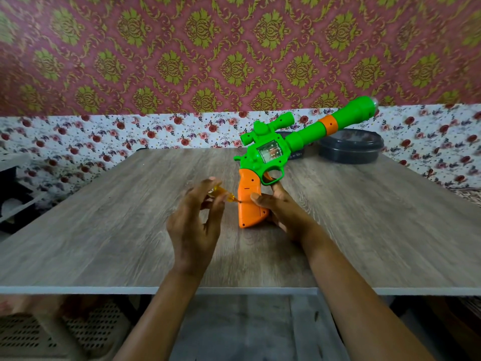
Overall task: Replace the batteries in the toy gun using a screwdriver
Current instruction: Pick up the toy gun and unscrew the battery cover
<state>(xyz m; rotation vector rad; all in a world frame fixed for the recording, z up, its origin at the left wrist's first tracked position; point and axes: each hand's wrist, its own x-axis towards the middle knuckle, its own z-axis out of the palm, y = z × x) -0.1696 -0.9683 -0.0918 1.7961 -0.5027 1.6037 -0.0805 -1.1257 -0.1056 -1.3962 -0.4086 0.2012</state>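
Toy gun (273, 149) stands butt-down on the desk (104, 230), near centre. Its long axis runs from the orange grip (248, 201) up and away to the right, with the green barrel rising toward the far right corner. We see the grip's flat side facing us, with a panel seam low on it that is likely the battery cover. The screw itself is too small to make out.

Right hand (283, 214) clamps the grip from its right side: thumb on the near face, fingers wrapped behind, one finger up by the trigger guard. It's the steadying hand.

Left hand (195, 225) sits just left of the grip and pinches the yellow-handled screwdriver (223, 195) in its fingertips. The shaft lies roughly level and points right, with the tip touching or just at the grip's left edge; contact is unclear through the blur.

We judge the step as unscrewing the cover. The tool axis has to stay square to the grip face while the right hand braces against the push, or the tip may slip off.

A dark round container (351, 149) sits at the far right of the desk, behind the barrel.
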